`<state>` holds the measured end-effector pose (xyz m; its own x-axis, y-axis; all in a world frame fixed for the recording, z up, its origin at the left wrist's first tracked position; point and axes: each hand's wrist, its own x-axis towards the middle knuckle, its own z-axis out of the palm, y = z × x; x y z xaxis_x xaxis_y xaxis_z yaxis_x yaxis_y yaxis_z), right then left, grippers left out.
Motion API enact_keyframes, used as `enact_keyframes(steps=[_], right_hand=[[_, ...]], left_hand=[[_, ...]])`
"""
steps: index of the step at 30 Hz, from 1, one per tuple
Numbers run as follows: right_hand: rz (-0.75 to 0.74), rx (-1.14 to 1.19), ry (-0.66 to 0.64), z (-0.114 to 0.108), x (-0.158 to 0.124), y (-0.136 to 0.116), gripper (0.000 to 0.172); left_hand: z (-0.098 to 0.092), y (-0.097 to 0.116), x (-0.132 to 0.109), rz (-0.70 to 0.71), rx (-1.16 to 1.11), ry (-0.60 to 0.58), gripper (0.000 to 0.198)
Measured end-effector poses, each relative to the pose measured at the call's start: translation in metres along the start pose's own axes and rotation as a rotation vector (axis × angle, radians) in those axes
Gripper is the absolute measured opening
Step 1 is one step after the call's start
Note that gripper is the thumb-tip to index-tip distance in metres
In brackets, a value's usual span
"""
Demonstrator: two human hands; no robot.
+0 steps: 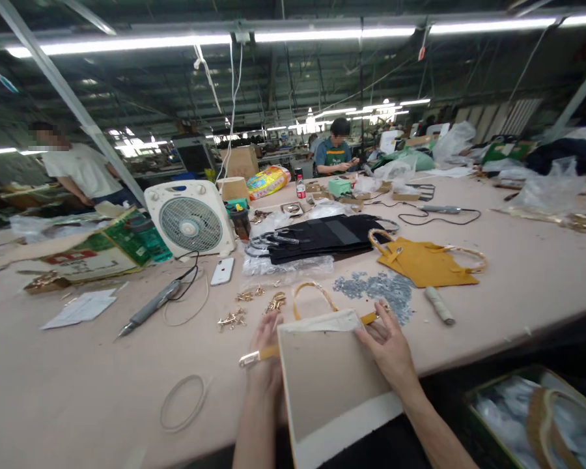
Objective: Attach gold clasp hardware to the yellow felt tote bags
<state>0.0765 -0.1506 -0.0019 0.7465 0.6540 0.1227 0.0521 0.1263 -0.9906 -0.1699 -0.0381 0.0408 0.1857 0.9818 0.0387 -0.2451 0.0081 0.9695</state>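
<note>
A bag panel (329, 378) with a pale beige back and a yellow edge tilts up at the front of the table. Its looped handle (315, 286) rises from the top, and a yellow strap with a shiny metal end (254, 357) sticks out at the left. My left hand (265, 358) is closed at the panel's left edge, slightly blurred, some fingers hidden. At the upper right corner my right hand (388, 348) grips the panel, thumb on the pale side and fingers by a yellow strap. Gold metal fittings (232, 318) and small grey metal pieces (390, 293) lie just beyond.
On the table (215, 404) are an electric screwdriver (151, 309), a phone (223, 271), a box fan (190, 221), black bag pieces (327, 238), yellow bag pieces (422, 260) and a grey roll (439, 306). A co-worker (336, 153) sits across; another person (85, 166) stands left.
</note>
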Motion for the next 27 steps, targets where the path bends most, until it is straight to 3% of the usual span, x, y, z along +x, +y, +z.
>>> enact_keyframes(steps=[2,4,6,8,11,13,16,18,22,24,27], right_hand=[[0.003,-0.086,0.011,-0.013,0.007,0.002,0.1],[0.028,-0.135,-0.016,-0.021,0.013,0.004,0.104],[0.056,-0.141,-0.073,-0.024,0.016,0.004,0.107],[0.072,-0.16,-0.127,-0.023,0.018,0.005,0.109],[0.061,-0.194,-0.168,-0.019,0.02,0.009,0.105],[0.039,-0.204,-0.184,-0.017,0.02,0.013,0.096],[-0.049,-0.299,-0.193,-0.015,0.018,0.016,0.077],[-0.214,-0.447,-0.151,-0.014,0.016,0.013,0.064],[-0.622,-0.684,-0.112,-0.008,0.014,0.001,0.04],[-0.723,-0.728,-0.218,-0.003,0.016,-0.002,0.037],[-0.758,-0.76,-0.407,0.007,0.018,0.0,0.042]], left_hand=[[-0.005,-0.005,0.026,-0.156,-0.306,0.162,0.019],[-0.016,-0.007,0.036,-0.24,-0.497,0.275,0.016],[-0.025,-0.006,0.032,-0.22,-0.438,0.303,0.018],[-0.024,0.0,0.023,-0.124,-0.149,0.298,0.022],[-0.005,0.011,0.008,0.212,0.443,0.173,0.019],[0.014,0.016,0.0,0.434,0.717,-0.053,0.021],[0.04,0.012,-0.007,0.562,0.954,-0.341,0.032],[0.052,0.003,-0.009,0.565,1.09,-0.379,0.04],[0.058,-0.014,-0.009,0.557,1.195,-0.337,0.047],[0.057,-0.019,-0.008,0.557,1.199,-0.319,0.048],[0.055,-0.024,-0.008,0.57,1.207,-0.295,0.048]])
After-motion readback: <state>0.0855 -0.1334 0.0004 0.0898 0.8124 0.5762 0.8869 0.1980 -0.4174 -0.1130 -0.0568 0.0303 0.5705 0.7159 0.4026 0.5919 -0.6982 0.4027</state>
